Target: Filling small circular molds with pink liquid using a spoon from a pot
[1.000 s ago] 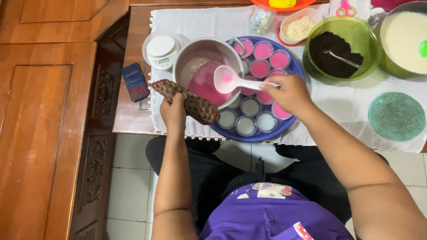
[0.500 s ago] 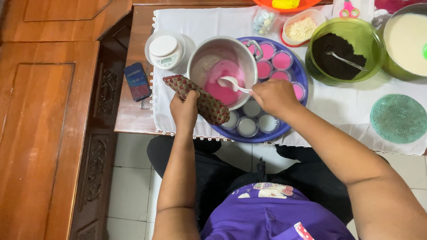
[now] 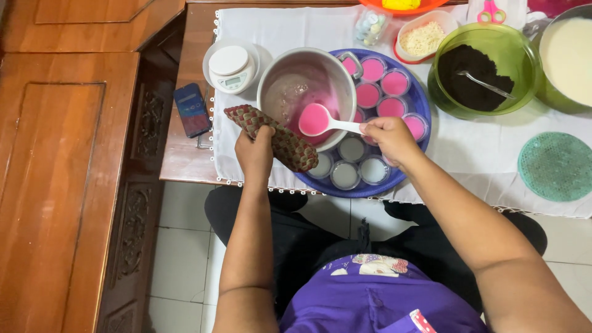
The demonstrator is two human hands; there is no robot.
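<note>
A person is sitting at the near edge of a surface (image 3: 185, 160) covered with a white cloth (image 3: 481, 154). The left hand (image 3: 254, 151) is gripping a woven potholder (image 3: 271, 137) and pressing it against the near side of a metal pot (image 3: 306, 92), which is holding pink liquid pooled toward its near wall. The right hand (image 3: 387, 137) is pinching the handle of a white spoon (image 3: 327, 121), whose bowl, filled with pink liquid, is hovering over the pot.

The pot is sitting on a round blue tray (image 3: 414, 111) that is carrying small round cups: those at the far side (image 3: 394, 83) are holding pink liquid, those at the near edge (image 3: 345, 176) a whitish filling.

Toward the right edge, a green bowl (image 3: 515, 52) is holding dark crumbs and a metal spoon. Beside it, a second bowl (image 3: 570, 58) of cream-coloured batter is being cut off by the picture's edge. A small dish (image 3: 425, 37) of pale crumbs is lying at the far edge. A kitchen scale (image 3: 231, 65) is standing left of the pot, and a phone (image 3: 192, 110) is lying near the left edge. A green textured disc (image 3: 555, 166) is resting near the right corner.
</note>
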